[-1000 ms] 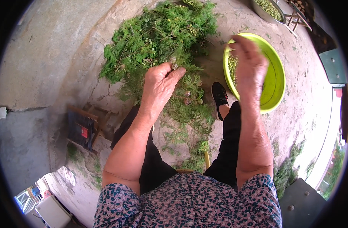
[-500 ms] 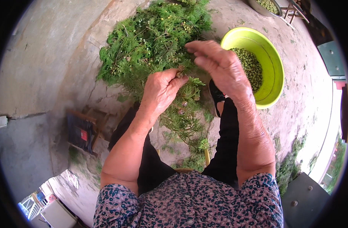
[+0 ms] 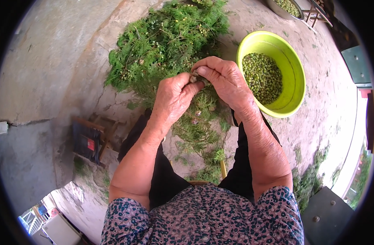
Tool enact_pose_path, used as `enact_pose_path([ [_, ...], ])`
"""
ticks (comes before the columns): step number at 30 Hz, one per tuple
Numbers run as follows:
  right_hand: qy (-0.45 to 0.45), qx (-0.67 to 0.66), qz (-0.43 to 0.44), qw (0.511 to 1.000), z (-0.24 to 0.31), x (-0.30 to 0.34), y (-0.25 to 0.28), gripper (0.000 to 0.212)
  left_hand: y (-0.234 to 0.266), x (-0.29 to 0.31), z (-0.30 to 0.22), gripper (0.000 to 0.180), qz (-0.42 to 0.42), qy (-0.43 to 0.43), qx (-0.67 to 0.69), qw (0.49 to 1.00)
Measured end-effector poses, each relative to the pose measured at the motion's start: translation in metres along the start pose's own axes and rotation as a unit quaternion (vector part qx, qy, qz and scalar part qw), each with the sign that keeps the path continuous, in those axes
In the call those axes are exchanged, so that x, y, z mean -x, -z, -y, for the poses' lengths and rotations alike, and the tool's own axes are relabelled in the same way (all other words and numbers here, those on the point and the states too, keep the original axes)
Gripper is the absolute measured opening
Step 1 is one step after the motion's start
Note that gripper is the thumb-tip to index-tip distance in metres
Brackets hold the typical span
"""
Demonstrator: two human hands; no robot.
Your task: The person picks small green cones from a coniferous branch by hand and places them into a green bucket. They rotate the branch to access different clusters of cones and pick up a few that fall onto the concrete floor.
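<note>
My left hand is closed, thumb against forefinger, on a conifer sprig whose leafy green part hangs below between my knees. A small brownish, cone-like lump shows at the fingertips. Against it, my right hand is closed in a pinch; its fingers partly cover what they grip. Just beyond both hands lies a big heap of green conifer branches dotted with small pale cones. To the right of my right hand stands a yellow-green tub holding many small green cones.
A metal basin with more green cones stands at the far right near a wooden stool. On the left is a small wooden seat with dark cloth. Scattered greenery lies on the floor at right.
My right hand came left and down from beside the tub, its spread fingers closing at the left fingertips. The left hand stayed nearly still. More of the tub's cones now show.
</note>
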State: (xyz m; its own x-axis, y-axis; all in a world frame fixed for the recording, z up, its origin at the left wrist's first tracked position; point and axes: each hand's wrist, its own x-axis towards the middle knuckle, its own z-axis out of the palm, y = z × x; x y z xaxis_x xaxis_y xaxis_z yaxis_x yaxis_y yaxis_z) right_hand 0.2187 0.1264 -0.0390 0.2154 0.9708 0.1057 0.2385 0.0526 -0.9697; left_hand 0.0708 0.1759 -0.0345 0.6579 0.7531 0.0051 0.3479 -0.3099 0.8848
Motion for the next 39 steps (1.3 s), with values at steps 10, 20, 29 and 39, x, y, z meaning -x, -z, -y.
enact_pose_path([
  [10,-0.05,-0.068,-0.037,0.996,0.014,0.003,-0.014,0.017,0.009,0.004,-0.002,0.011,-0.12,0.009,0.153,0.981],
  [20,-0.165,-0.264,-0.006,0.95,0.004,0.003,-0.012,0.019,0.011,0.008,-0.007,0.005,-0.096,0.014,0.19,0.977],
  [29,0.009,0.175,-0.331,0.927,0.004,-0.003,0.048,0.02,0.018,0.002,0.003,0.008,-0.085,0.055,0.149,0.984],
  [39,0.064,0.068,-0.068,0.993,0.011,0.002,0.008,0.033,0.006,0.002,-0.004,0.009,-0.082,0.014,0.032,0.996],
])
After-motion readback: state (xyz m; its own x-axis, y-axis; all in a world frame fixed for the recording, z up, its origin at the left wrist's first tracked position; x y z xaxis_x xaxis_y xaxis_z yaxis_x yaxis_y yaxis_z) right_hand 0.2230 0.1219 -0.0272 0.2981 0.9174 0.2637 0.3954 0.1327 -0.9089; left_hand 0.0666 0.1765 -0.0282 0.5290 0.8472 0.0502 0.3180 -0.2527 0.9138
